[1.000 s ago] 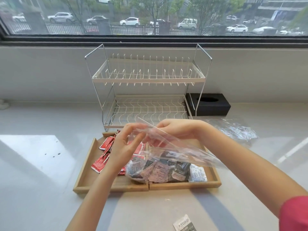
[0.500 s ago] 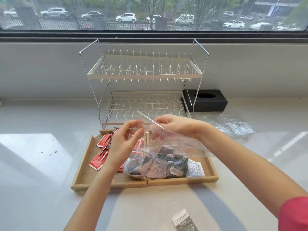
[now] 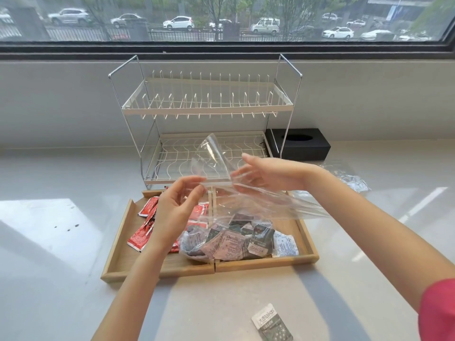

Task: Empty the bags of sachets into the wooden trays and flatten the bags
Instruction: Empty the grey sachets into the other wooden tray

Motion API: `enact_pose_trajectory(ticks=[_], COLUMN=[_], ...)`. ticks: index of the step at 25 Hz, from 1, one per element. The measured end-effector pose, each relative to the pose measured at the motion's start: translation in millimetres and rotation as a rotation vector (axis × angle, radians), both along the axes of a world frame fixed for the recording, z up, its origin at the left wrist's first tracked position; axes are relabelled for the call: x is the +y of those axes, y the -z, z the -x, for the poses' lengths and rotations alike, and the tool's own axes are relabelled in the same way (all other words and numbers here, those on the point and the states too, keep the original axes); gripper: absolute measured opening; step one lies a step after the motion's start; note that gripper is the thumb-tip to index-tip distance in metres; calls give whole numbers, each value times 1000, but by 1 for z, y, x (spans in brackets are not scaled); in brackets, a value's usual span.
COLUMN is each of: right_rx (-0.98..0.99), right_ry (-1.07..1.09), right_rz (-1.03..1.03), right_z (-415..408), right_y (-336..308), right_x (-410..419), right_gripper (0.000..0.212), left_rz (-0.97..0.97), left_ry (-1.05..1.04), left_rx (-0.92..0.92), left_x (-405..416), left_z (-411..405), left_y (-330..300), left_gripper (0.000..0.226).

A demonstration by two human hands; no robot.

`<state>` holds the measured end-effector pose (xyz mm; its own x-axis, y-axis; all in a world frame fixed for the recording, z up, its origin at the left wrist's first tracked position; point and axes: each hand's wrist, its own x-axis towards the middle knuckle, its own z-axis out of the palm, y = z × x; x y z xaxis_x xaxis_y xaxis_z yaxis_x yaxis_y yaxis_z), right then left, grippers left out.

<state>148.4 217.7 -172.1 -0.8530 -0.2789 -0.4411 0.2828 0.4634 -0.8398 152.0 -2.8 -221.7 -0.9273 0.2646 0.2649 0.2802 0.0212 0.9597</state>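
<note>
A clear plastic bag (image 3: pixel 261 203) hangs over two wooden trays. My left hand (image 3: pixel 176 210) pinches one side of its mouth and my right hand (image 3: pixel 268 175) holds the other side, so the mouth stands apart and one flap sticks up. The bag's lower end, full of several dark and pink sachets (image 3: pixel 234 239), rests on the right wooden tray (image 3: pixel 305 235). The left wooden tray (image 3: pixel 118 244) holds red sachets (image 3: pixel 142 232). One white sachet (image 3: pixel 285 244) lies at the right tray's corner.
A two-tier wire dish rack (image 3: pixel 206 107) stands right behind the trays. A black tissue box (image 3: pixel 300 143) sits to its right, with a crumpled clear bag (image 3: pixel 349 178) in front of it. One loose sachet (image 3: pixel 272 322) lies on the white counter near me.
My hands have moved apart and the bag's mouth has been pulled wider, with a flap lifted upward. The sachet-filled end stays on the right tray.
</note>
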Motion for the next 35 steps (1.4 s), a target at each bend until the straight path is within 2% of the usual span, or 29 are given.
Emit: enact_pose_trajectory(ticks=[2, 4, 7, 9, 12, 14, 18, 20, 22, 24, 26, 30, 35], right_rx=[-77, 9, 155, 294, 468, 433, 73, 55, 136, 216, 306, 576, 879], right_ry=[-144, -186, -50, 48, 116, 114, 77, 22, -12, 66, 179, 287, 253], right_rz=[-37, -46, 29, 52, -26, -49, -6, -43, -93, -85, -31, -56, -409], right_z=[-5, -9, -12, -14, -14, -14, -16, -21, -26, -29, -30, -36, -32], right_y=[5, 3, -8, -22, -40, -40, -13, -1, 2, -3, -16, -63, -86], right_x=[7, 14, 26, 32, 31, 29, 40, 49, 57, 60, 60, 48, 39], right_gripper=[52, 33, 14, 12, 12, 19, 45, 38, 23, 14, 10, 8, 6], left_rz=[11, 24, 17, 34, 56, 25, -25, -24, -18, -25, -45, -56, -111], left_ry=[-9, -19, -37, -45, -59, -61, -71, -69, -63, -66, -78, -78, -127], left_rx=[9, 16, -4, -7, 13, 11, 11, 15, 13, 2, -7, 7, 44], left_x=[-2, -4, -4, -5, -5, -5, -6, -6, -5, -7, -9, -10, -7], left_z=[1, 2, 2, 3, 4, 5, 3, 2, 3, 5, 7, 8, 9], left_y=[0, 1, 3, 5, 4, 3, 2, 1, 1, 2, 3, 2, 1], left_gripper=[21, 20, 18, 16, 16, 17, 18, 17, 17, 17, 20, 20, 22])
